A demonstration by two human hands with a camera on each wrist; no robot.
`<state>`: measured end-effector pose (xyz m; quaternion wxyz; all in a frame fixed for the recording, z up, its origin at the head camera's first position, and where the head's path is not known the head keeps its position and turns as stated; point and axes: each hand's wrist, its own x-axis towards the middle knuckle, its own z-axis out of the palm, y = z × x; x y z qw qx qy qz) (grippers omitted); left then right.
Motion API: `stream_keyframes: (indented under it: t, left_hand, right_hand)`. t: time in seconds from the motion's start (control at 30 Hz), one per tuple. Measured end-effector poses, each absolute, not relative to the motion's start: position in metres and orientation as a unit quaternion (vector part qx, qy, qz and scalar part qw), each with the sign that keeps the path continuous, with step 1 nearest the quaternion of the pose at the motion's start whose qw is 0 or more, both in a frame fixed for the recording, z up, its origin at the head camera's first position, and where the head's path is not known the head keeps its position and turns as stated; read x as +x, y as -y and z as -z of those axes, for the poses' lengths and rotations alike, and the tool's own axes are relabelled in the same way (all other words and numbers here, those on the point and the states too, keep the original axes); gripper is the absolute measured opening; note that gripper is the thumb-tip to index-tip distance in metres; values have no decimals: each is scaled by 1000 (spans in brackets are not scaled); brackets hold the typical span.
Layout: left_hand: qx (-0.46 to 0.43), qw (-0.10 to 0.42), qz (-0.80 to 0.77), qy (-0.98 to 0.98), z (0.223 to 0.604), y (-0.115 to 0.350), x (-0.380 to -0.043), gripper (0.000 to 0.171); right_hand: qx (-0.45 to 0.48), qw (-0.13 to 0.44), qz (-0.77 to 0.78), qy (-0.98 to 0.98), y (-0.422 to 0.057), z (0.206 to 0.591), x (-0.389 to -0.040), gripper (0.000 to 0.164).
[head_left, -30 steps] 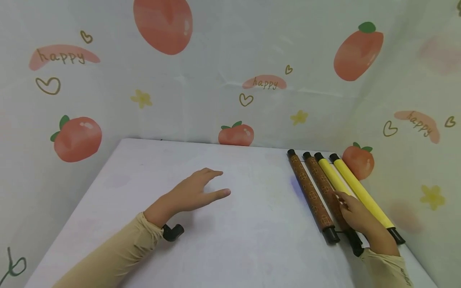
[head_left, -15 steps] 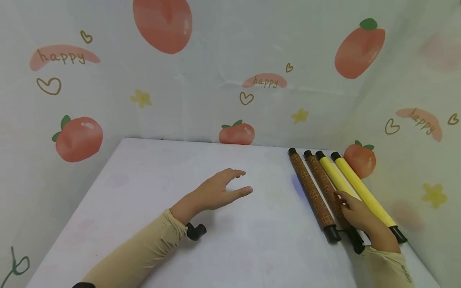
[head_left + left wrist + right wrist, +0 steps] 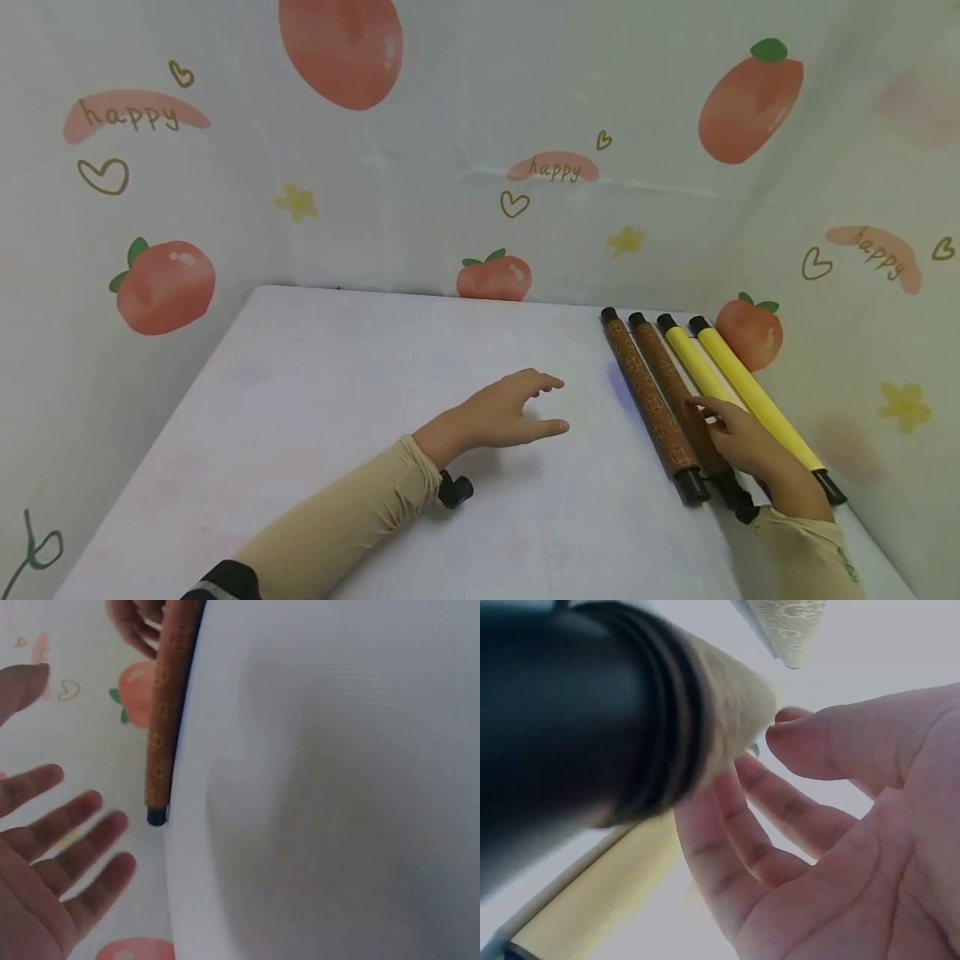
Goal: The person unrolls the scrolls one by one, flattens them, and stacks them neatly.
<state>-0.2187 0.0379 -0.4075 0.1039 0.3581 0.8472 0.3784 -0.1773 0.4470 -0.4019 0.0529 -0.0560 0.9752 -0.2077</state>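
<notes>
My right hand (image 3: 746,437) pinches the inner brown roll (image 3: 678,387), which has black ends. In the right wrist view, the thumb and curled fingers (image 3: 739,847) meet round its brown part, behind its large black end (image 3: 577,712). Left of it lies the outer brown roll (image 3: 651,396), printed with a round gold pattern. My left hand (image 3: 502,412) hovers over the table left of the rolls, its fingers spread and holding nothing. In the left wrist view its palm (image 3: 30,900) faces up near the outer brown roll (image 3: 165,712).
Two yellow rolls (image 3: 757,392) with black ends lie right of the brown ones, beside my right wrist. The white table (image 3: 360,358) meets a white fruit-printed cloth (image 3: 405,233) at its back and sides.
My left hand has moved right across the table, toward the rolls. The inner brown roll has turned and shifted slightly left in my right hand, which has barely moved.
</notes>
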Motion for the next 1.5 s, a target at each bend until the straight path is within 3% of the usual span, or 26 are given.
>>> stream_keyframes:
  t: [0.17, 0.73, 1.5]
  left_hand:
    - [395, 93, -380, -831, 411, -59, -220, 58]
    - [427, 122, -377, -813, 419, -131, -220, 49]
    - [428, 95, -269, -858, 436, -199, -221, 59]
  right_hand:
    - [-78, 60, 249, -964, -445, 397, -177, 54]
    - [-91, 70, 238, -964, -446, 398, -185, 52]
    - [-45, 132, 270, -953, -437, 388, -185, 56]
